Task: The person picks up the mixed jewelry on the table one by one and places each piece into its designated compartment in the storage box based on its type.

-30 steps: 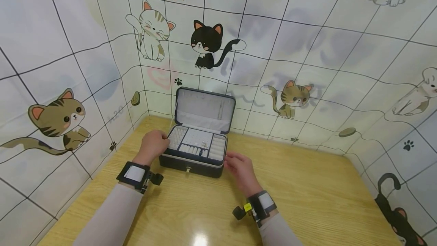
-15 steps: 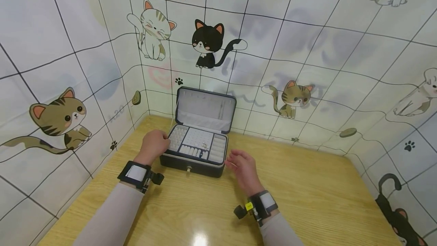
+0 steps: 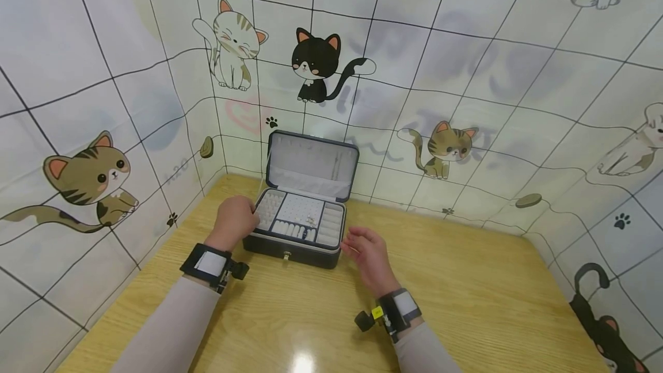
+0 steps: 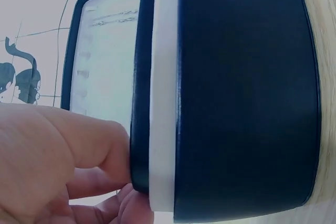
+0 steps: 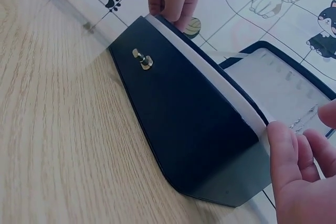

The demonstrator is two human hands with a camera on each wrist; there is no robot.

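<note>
A dark blue jewelry box (image 3: 305, 255) stands on the table with its lid (image 3: 313, 160) raised. Its top tray (image 4: 142, 77) has a dark rim and white padded compartments. My left hand (image 3: 236, 222) pinches this rim at the left corner, thumb and finger on either side in the left wrist view. On the box's right, my right hand (image 3: 370, 261) has loosely bent fingers, one fingertip (image 5: 275, 127) at the tray's right front corner, whether touching I cannot tell; the thumb stands apart. Small earrings (image 3: 311, 220) sit on the middle panel. Silver necklaces (image 4: 113, 19) hang inside the lid.
A gold latch (image 5: 142, 59) is on the box's front. The wooden table (image 3: 456, 281) extends to the right and toward me. Behind and left stands a white wall covering (image 3: 383, 102) with printed cats, close to the box's lid.
My right hand has drawn slightly right from the box's side, its fingers loosening. My left hand keeps its grip on the tray rim, barely shifted. The box stays in place.
</note>
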